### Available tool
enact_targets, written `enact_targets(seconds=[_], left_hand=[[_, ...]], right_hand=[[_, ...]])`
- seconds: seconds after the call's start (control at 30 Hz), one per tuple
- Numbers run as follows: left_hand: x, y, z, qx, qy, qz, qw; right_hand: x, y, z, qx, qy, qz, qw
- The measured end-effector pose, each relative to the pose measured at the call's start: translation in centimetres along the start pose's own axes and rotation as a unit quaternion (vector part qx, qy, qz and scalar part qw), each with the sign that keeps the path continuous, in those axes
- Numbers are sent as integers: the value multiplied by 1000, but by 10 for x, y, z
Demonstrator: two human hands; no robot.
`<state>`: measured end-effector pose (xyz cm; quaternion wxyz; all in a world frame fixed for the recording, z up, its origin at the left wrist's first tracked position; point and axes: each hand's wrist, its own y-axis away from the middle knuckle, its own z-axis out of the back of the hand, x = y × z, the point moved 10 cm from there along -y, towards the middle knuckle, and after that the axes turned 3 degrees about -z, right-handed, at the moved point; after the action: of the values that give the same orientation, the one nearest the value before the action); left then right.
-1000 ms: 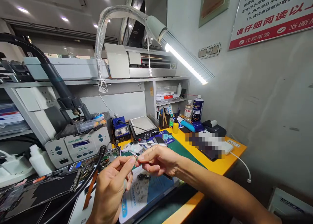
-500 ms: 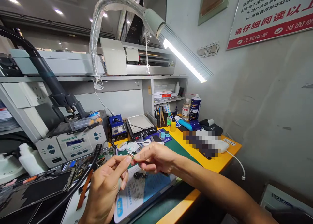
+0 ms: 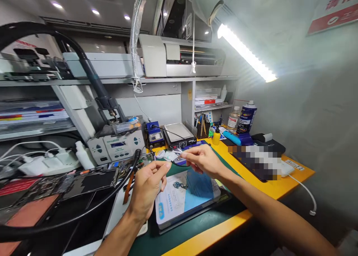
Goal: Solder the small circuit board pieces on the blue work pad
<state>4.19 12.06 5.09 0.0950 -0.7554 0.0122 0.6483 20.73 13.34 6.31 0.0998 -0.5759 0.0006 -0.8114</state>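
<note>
My left hand (image 3: 149, 187) is raised over the left edge of a white-and-blue box (image 3: 170, 207), thumb pressed to the curled fingers. Whatever sits in that pinch is too small or hidden to make out. To its right, apart from it, my right hand (image 3: 204, 160) is closed in a pinch above the back of the box. A thin pale piece shows near its fingertips, too blurred to name, and I cannot tell if it is held. On the box lies a small dark circuit part (image 3: 180, 185).
A black hose (image 3: 112, 196) curves across the left side, over opened phones (image 3: 89, 183). Behind stand a hot-air station (image 3: 119, 146), a soldering station (image 3: 154, 135) and a flat heating plate (image 3: 179, 132). A yellow bottle (image 3: 216, 136) and spray can (image 3: 246, 118) stand right.
My hands have come apart, the right drawing away from the left. The view has turned left, so the bench appears shifted right.
</note>
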Motion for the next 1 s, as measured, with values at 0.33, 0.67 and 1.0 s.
enact_targets(seconds=[0.33, 0.67, 1.0], left_hand=[[-11, -4, 9, 9, -47, -32, 998], [-3, -12, 9, 50, -181, -41, 981], [-8, -3, -11, 70, -360, -122, 922]], right_hand=[[-2, 5, -4, 19, -108, -27, 994], [2, 8, -5, 28, -111, -43, 993], [1, 11, -10, 53, -103, -47, 992]])
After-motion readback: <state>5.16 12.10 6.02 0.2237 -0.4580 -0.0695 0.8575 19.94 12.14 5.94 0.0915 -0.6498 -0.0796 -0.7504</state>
